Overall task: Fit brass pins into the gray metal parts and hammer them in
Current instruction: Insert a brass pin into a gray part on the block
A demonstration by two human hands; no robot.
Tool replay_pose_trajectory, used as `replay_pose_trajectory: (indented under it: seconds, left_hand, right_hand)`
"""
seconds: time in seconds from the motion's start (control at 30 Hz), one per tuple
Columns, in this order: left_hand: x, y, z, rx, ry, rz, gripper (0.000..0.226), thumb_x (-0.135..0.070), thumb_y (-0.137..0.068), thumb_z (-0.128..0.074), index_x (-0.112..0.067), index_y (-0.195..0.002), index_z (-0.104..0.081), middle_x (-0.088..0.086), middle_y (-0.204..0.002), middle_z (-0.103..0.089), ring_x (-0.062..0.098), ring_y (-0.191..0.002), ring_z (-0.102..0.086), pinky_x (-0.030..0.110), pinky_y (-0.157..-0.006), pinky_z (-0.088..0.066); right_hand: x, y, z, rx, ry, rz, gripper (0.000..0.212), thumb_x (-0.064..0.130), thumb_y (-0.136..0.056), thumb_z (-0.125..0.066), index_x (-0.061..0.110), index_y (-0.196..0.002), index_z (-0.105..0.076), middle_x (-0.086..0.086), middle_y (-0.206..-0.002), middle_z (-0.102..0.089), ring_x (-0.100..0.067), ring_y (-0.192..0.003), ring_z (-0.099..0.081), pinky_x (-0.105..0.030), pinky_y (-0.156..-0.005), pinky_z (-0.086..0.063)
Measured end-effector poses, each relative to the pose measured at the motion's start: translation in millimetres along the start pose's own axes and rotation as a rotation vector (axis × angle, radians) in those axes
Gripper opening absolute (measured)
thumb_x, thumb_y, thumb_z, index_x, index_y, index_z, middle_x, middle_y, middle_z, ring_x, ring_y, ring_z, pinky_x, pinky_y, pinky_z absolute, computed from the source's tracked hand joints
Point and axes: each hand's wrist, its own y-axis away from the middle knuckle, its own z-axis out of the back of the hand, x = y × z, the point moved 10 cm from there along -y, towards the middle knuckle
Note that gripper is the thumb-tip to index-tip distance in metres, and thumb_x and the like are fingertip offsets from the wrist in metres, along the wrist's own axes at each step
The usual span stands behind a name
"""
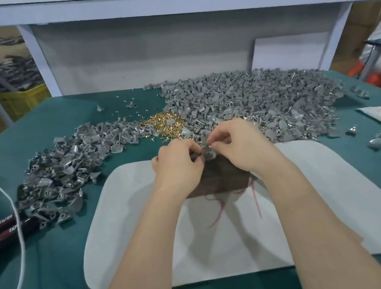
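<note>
Over a dark block (217, 177), left hand (178, 165) and right hand (238, 145) pinching one flat gray part (208, 153)

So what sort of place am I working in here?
Probably a small factory assembly bench: loose heaps of gray parts and a pile of brass pins lie on a green table, with a yellow crate behind it.
</note>
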Motion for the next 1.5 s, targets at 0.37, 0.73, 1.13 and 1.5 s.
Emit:
replay_pose_trajectory:
  seconds: [0.37, 0.73, 1.13, 1.5]
  left_hand:
    - [2.1, -2.1, -5.0, 0.000, 0.037, 0.003, 0.012, -0.023, -0.086, -0.062, -0.025, -0.095, -0.069, 0.001, -0.109, -0.066, 0.028, -0.111, -0.053, 0.043, -0.095, -0.043]
    - [3.2, 0.7, 1.2, 0.019, 0.056, 0.018, 0.009, -0.027, -0.086, -0.062, -0.035, -0.089, -0.061, -0.006, -0.107, -0.067, 0.023, -0.115, -0.053, 0.041, -0.100, -0.040]
    - [-13.7, 3.1, 14.9, -0.147, 0.057, -0.117, 0.010, -0.021, -0.090, -0.058, -0.027, -0.091, -0.066, -0.006, -0.107, -0.063, 0.021, -0.110, -0.052, 0.040, -0.099, -0.037]
    - [-13.6, 4.3, 14.6, -0.111, 0.121, -0.115, 0.014, -0.020, -0.090, -0.060, -0.031, -0.082, -0.057, -0.007, -0.103, -0.062, 0.021, -0.109, -0.054, 0.043, -0.099, -0.038]
  right_hand:
    - [1.1, 3.2, -12.5, 0.023, 0.101, 0.002, 0.012, 0.012, -0.089, -0.057, 0.021, -0.089, -0.066, 0.003, -0.087, -0.062, -0.015, -0.082, -0.056, -0.023, -0.072, -0.040]
    - [-2.0, 4.2, 2.6, -0.078, -0.129, -0.016, 0.024, 0.003, -0.087, -0.057, 0.025, -0.082, -0.065, 0.000, -0.087, -0.068, -0.016, -0.083, -0.063, -0.035, -0.084, -0.052]
    - [3.6, 6.2, 1.5, -0.087, -0.304, -0.009, 0.018, 0.006, -0.086, -0.061, 0.023, -0.089, -0.058, 0.001, -0.080, -0.065, -0.016, -0.077, -0.063, -0.036, -0.077, -0.054]
    - [4.1, 5.8, 4.4, -0.118, -0.160, -0.017, 0.016, 0.013, -0.087, -0.059, 0.024, -0.075, -0.059, 0.000, -0.079, -0.067, -0.020, -0.080, -0.063, -0.041, -0.082, -0.051]
